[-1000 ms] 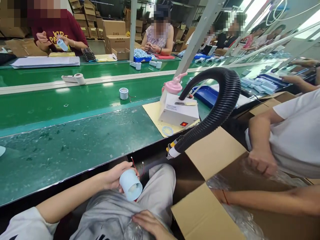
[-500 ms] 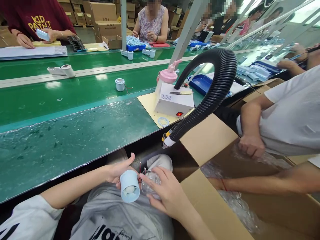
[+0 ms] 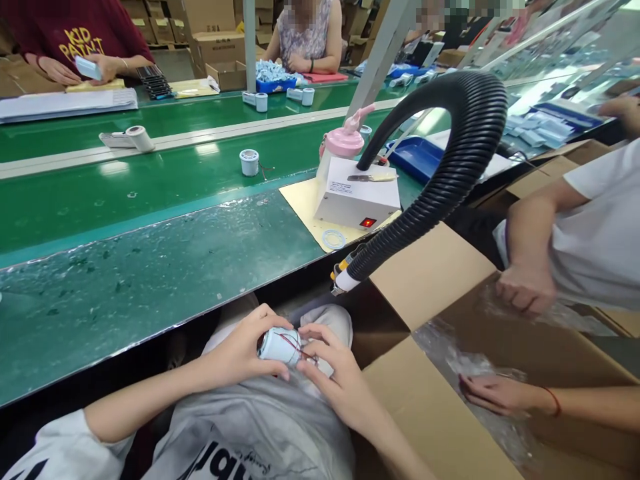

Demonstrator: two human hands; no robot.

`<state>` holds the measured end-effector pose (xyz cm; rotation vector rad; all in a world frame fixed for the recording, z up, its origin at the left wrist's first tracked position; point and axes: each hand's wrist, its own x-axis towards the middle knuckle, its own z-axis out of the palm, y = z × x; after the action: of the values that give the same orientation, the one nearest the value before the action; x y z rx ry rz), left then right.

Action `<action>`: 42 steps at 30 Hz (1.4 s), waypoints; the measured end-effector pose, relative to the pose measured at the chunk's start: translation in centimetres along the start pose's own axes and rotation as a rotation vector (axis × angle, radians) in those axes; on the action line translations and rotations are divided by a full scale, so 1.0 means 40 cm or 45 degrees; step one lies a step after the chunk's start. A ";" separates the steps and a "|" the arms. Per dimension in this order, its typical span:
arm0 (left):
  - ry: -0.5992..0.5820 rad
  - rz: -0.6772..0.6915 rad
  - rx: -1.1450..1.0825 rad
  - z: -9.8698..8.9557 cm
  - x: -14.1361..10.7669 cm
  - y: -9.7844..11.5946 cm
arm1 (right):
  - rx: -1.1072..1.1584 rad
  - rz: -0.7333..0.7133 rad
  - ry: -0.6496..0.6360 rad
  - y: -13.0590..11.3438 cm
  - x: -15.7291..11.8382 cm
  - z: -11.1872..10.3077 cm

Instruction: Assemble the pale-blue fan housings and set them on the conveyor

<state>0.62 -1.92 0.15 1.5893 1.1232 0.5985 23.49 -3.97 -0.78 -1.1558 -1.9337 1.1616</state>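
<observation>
My left hand wraps round a light blue cylindrical fan housing, tipped on its side above my lap. Thin red and dark wires run over the housing's end toward my other hand. Close by on the right, my right hand has its fingers curled in at the wires. A pale, see-through plastic piece shows in part between those fingers; most of it is hidden.
A white machine with a lit red switch and a black corrugated hose stands on the green bench, beside a pale blue ring. Another fan housing is on the belt. An open carton and a co-worker's hands are at right.
My left hand has turned the housing from its fan opening facing me to its wired end showing. My right hand has come in against it. The co-worker's lower hand has drawn back right.
</observation>
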 end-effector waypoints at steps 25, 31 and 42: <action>-0.159 -0.087 -0.553 0.012 -0.018 -0.031 | 0.112 -0.132 -0.013 0.040 -0.027 -0.030; -0.172 0.005 -0.425 -0.007 -0.026 -0.006 | 0.362 0.010 -0.015 0.023 -0.029 -0.021; -0.162 0.151 -0.241 -0.014 -0.032 -0.010 | 0.633 0.217 -0.056 0.007 -0.027 -0.016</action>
<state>-0.55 -2.80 0.19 1.5146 0.8569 0.6527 24.60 -4.61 -0.82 -1.0361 -1.4695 1.6528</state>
